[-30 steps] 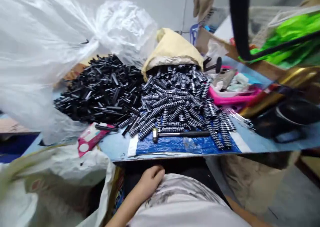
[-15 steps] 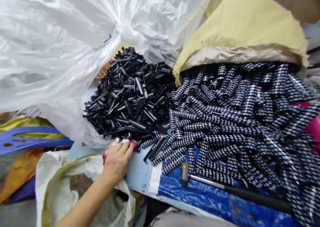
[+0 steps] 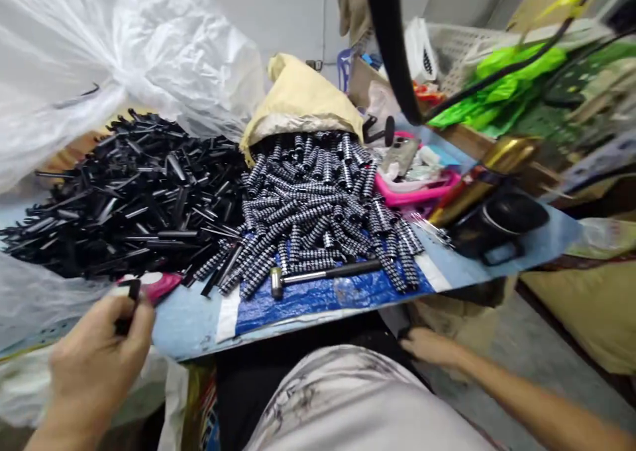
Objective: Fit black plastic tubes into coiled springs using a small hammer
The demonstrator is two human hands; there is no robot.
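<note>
My left hand [image 3: 97, 361] is raised at the table's near left edge, fingers curled round a small black piece [image 3: 130, 295]. Just beyond it lies a pink packet [image 3: 159, 284] beside a big heap of plain black tubes [image 3: 129, 199]. To the right spreads a heap of black-and-white patterned tubes [image 3: 318, 206], spilling from a tan sack [image 3: 303, 100]. A small hammer [image 3: 322, 275] rests on the blue tarp [image 3: 318, 295] in front of them. My right hand [image 3: 430, 345] is low at the table's near right edge, under it; its fingers are partly hidden.
A large clear plastic bag [image 3: 124, 60] rises at the back left. A pink tray [image 3: 422, 189], a gold tube [image 3: 477, 186] and a black round object [image 3: 497, 226] crowd the table's right end. Green material [image 3: 501, 80] and a basket sit behind. A white sack [image 3: 30, 398] is below left.
My left hand has come back from the pink packet and heap toward me, now holding a small black piece. My right hand has appeared at the lower right. The view pulled back.
</note>
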